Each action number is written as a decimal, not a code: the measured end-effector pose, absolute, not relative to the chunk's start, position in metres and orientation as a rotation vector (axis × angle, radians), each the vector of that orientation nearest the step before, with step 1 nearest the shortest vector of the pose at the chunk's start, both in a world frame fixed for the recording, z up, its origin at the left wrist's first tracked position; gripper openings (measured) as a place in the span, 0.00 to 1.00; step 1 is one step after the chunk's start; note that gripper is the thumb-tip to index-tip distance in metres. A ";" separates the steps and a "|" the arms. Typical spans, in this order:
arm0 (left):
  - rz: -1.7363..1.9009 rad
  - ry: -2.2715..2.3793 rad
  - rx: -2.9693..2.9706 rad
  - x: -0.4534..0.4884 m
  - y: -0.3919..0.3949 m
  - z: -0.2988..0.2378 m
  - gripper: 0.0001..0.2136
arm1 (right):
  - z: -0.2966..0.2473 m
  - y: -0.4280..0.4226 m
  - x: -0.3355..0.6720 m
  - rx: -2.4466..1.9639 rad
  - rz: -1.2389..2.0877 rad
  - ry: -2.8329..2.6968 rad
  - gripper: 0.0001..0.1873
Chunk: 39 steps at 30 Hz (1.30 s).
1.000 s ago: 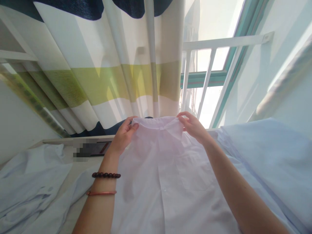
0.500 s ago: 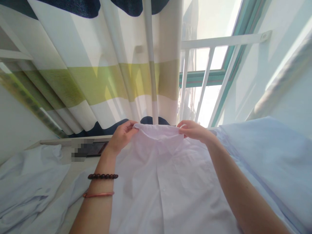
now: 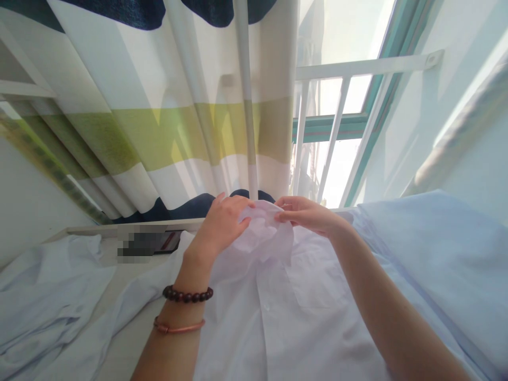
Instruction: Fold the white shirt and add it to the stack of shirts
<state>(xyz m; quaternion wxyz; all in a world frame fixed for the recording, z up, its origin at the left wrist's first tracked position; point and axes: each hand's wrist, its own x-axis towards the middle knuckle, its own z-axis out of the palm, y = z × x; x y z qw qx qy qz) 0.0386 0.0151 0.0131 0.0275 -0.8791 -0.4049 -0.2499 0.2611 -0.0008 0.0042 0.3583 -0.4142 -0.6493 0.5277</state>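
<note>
A white button-up shirt [image 3: 246, 312] lies front side up before me, its collar [image 3: 265, 225] lifted at the far end. My right hand [image 3: 307, 214] pinches the collar's right part between thumb and fingers. On the collar's left part is my left hand [image 3: 224, 225], fingers curled over the cloth and thumb in front of it. The collar bunches between the two hands. Dark beads [image 3: 188, 294] and a copper-coloured bangle [image 3: 179, 326] circle my left wrist. A chest pocket [image 3: 313, 288] shows on the shirt's right side.
Another white garment [image 3: 51, 291] lies at the left. A dark flat object [image 3: 170, 242], partly pixelated, rests near the back edge. Pale blue folded bedding [image 3: 440, 254] is at the right. Behind stand a striped curtain [image 3: 159, 132] and a white railing [image 3: 365, 67] before the window.
My left hand has moved right along the collar, towards my right hand, which has shifted slightly left. The collar, stretched straight before, is now bunched and raised in the middle.
</note>
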 end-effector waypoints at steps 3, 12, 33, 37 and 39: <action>-0.738 -1.270 -2.626 0.040 0.015 0.011 0.16 | 0.003 -0.001 0.262 -1.040 1.413 -1.687 0.09; -0.712 -1.276 -2.725 0.042 0.017 0.005 0.26 | 0.006 -0.004 0.263 -0.921 1.547 -1.594 0.16; -0.737 -1.768 -3.347 0.007 0.013 0.018 0.17 | -0.012 0.009 0.273 -0.779 1.772 -1.404 0.17; -0.560 -1.669 -3.594 0.019 0.006 0.018 0.13 | -0.012 0.009 0.269 -0.691 1.796 -1.446 0.17; -0.607 -1.675 -3.671 0.022 0.006 0.018 0.13 | -0.012 0.009 0.268 -0.657 1.799 -1.466 0.15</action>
